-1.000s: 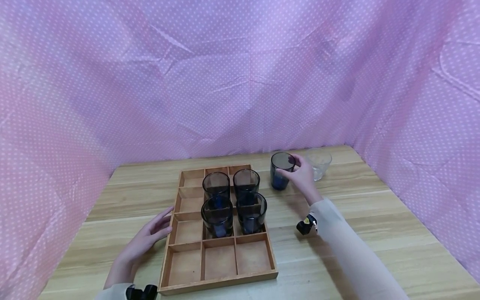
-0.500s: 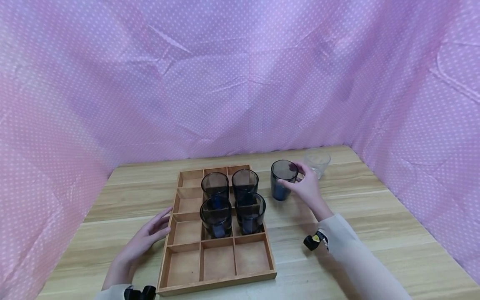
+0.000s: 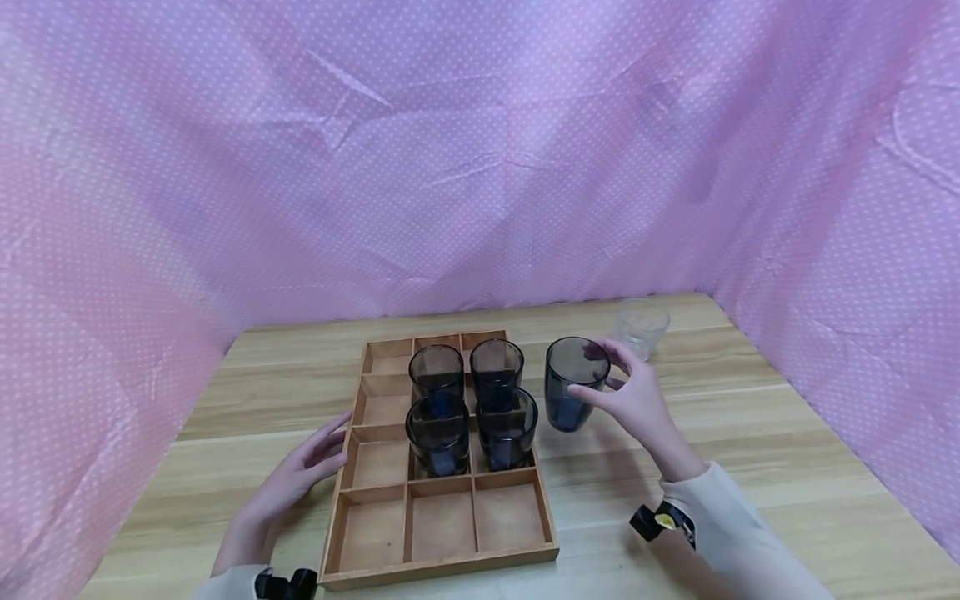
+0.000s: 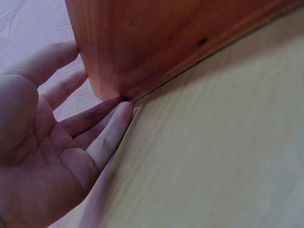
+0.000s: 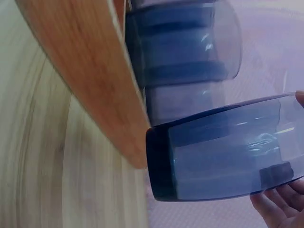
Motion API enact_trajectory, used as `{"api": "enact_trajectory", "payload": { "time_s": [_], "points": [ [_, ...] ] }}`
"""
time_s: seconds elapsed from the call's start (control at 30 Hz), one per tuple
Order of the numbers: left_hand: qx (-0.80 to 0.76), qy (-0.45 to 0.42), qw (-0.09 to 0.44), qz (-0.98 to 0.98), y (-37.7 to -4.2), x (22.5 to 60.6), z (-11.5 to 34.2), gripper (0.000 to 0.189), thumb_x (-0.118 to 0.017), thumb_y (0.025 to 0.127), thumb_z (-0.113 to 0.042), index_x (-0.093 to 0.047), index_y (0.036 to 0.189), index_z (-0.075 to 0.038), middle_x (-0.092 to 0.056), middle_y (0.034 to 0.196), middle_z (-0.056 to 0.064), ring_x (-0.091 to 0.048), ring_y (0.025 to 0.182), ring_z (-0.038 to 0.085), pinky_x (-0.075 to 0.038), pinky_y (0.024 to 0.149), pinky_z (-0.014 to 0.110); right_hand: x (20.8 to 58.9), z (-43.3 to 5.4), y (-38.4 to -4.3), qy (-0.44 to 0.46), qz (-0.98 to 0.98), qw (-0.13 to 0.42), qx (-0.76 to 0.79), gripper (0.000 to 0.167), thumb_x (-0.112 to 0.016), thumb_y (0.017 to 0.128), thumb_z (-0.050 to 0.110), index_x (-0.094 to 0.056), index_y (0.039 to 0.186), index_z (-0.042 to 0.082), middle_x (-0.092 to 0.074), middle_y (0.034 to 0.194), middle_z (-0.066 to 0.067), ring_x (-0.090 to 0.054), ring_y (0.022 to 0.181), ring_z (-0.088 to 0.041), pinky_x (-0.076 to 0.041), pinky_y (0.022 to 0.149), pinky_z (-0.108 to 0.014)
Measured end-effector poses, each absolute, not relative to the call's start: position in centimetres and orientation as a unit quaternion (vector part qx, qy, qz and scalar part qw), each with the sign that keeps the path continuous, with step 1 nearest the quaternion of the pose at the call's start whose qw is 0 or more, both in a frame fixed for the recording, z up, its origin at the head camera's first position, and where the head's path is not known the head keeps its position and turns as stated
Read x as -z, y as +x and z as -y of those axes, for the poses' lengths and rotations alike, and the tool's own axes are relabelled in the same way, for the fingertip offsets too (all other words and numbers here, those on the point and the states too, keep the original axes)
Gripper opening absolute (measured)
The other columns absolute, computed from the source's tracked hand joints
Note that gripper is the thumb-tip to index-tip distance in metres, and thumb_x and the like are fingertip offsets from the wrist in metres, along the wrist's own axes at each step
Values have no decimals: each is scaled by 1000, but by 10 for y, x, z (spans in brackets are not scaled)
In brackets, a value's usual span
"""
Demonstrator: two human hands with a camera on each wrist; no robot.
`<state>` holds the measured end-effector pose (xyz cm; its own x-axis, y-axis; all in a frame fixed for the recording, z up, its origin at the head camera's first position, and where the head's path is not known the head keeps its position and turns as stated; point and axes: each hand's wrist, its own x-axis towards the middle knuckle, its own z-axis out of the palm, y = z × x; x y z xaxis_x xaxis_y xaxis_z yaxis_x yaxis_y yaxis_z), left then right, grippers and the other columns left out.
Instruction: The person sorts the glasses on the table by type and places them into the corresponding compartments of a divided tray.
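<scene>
My right hand (image 3: 643,408) grips a dark tinted drinking glass (image 3: 561,392) near its rim, thumb on the near side and fingers on the far side. The glass is upright, off the table, just right of the wooden tray (image 3: 442,521). In the right wrist view the glass (image 5: 213,152) has its thick base beside the tray's side wall (image 5: 90,61). My left hand (image 3: 288,483) rests along the tray's left side, and in the left wrist view its relaxed fingertips touch the wooden wall (image 4: 156,47). Several matching glasses, among them a near one (image 3: 437,437), stand in the tray's middle and right columns.
A clear glass (image 3: 642,323) stands on the table (image 3: 750,433) at the back right, behind my right hand. The tray's left column and front row hold nothing. A pink dotted cloth (image 3: 480,167) hangs around the table's back and sides.
My right hand has brought the dark glass toward me and slightly right, alongside the tray's right edge. The left hand and the tray stay where they were.
</scene>
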<state>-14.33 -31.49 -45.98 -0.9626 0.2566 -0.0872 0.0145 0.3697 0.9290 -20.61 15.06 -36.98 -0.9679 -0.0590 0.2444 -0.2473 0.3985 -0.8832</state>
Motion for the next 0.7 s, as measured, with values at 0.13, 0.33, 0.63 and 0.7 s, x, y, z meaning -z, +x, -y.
{"api": "enact_trajectory", "payload": {
  "time_s": [0.13,0.33,0.63,0.7],
  "points": [
    [-555,87,108,-820,-144,460,315,63,-53,100,-20,-23,155,-13,-31,151,31,-43,114,-18,-38,93,9,364,-153,-191,94,838,80,-531,66,-85,74,18,-55,132,7,-63,128,-12,-51,120,-17,-49,95,-43],
    [-555,86,109,-820,-143,459,314,63,-53,100,-20,-22,155,-13,-31,151,31,-48,129,8,-38,93,9,360,-155,-173,112,847,87,-512,66,-86,72,16,-56,130,9,-65,125,-9,-50,111,7,-51,86,-25],
    [-551,79,112,-823,-143,458,314,63,-53,100,-21,-23,155,-13,-32,151,30,-46,131,16,-38,93,9,354,-147,-154,148,828,71,-536,64,-87,70,14,-58,128,12,-67,122,-8,-53,110,10,-52,84,-23],
    [-555,81,113,-820,-144,458,314,63,-53,100,-20,-23,155,-13,-31,152,30,-47,124,0,-37,93,9,352,-145,-151,156,825,69,-539,64,-87,70,12,-58,128,11,-67,122,-9,-54,109,10,-53,83,-23]
  ]
}}
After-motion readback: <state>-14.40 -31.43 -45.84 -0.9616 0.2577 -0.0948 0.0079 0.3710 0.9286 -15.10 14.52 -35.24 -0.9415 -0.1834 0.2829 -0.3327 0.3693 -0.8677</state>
